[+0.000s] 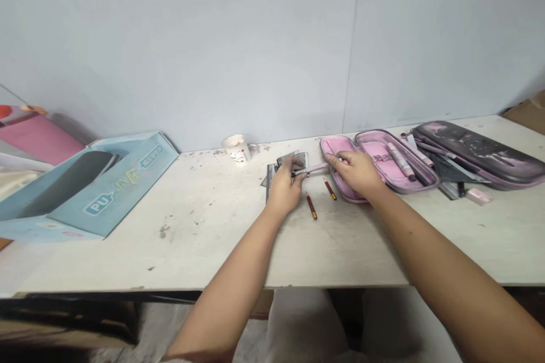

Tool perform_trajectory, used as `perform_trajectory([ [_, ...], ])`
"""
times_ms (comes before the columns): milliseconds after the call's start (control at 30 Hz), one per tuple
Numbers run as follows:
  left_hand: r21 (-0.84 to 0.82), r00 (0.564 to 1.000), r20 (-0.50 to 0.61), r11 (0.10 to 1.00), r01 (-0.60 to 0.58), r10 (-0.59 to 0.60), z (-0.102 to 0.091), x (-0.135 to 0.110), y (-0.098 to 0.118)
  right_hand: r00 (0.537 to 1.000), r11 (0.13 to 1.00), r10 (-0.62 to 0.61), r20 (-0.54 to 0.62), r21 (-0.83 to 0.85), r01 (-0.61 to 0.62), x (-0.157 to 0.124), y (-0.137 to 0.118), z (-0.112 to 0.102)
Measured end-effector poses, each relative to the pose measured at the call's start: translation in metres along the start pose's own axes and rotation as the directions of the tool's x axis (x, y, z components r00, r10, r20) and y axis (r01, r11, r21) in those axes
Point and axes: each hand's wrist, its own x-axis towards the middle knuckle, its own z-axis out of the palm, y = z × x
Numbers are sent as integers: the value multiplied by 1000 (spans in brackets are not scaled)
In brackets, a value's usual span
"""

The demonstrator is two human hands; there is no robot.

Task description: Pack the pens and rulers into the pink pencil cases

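A slim, pale pinkish pen-like stick (pixel 315 168) runs between my two hands above the table. My left hand (pixel 284 188) is closed around its darker left end, and my right hand (pixel 356 172) pinches its right end between thumb and fingers. Beneath my left hand lie dark, clear-fronted packets (pixel 305 157), partly covered by the fingers. Two short dark-red pencils, a nearer one (pixel 311 206) and a farther one (pixel 330 189), rest on the tabletop between my forearms. My right hand hangs over the lid of an open pink pencil case (pixel 388 160), which holds a thick marker (pixel 401 162).
A black-and-pink closed pencil case (pixel 477 150) lies at the right, beside dark packets (pixel 451 167) and a pink eraser-like block (pixel 478 197). A paper cup (pixel 237 149) stands near the wall. At the left is an open blue box (pixel 128 181) with a dark item (pixel 70 181) inside.
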Motion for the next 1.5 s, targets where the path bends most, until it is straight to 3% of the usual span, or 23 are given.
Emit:
perform_trajectory([
  [167,83,990,-121,994,-68,77,-1,1,-1,993,982,106,57,149,-114,-1,0,-1],
  [400,380,953,-187,912,-154,239,-4,-3,11,969,940,206,136,249,-235,-1,1,-1],
  [533,384,928,-226,903,-194,295,-4,-6,19,971,918,232,-64,345,-197,2,5,-1],
  [633,284,944,-200,938,-201,263,-3,-7,21,973,905,169,-159,417,-89,1,1,-1],
  [767,-117,992,-52,986,-118,113,2,-5,17,998,947,-51,-21,316,55,-8,-15,4],
  [867,-456,1000,5,890,11,-10,6,-2,11,983,975,-138,123,189,113,-14,-24,11],
  [967,-543,987,-38,832,110,-156,7,0,8,991,974,-89,103,216,65,-13,-21,16],
  [1067,-332,982,-75,933,138,-172,4,0,9,999,914,27,19,404,-32,-4,-10,20],
  [1133,-98,993,-85,993,71,-80,3,-2,12,996,826,83,-24,561,-55,2,-2,21],
  [1233,150,995,1,984,-97,98,6,-6,15,986,642,111,-126,766,25,9,2,18],
  [1333,241,977,103,949,-204,184,10,-8,15,965,525,143,-221,844,115,11,1,12],
  [1500,289,963,163,922,-256,216,13,-10,13,954,484,164,-251,863,144,12,-1,11],
])
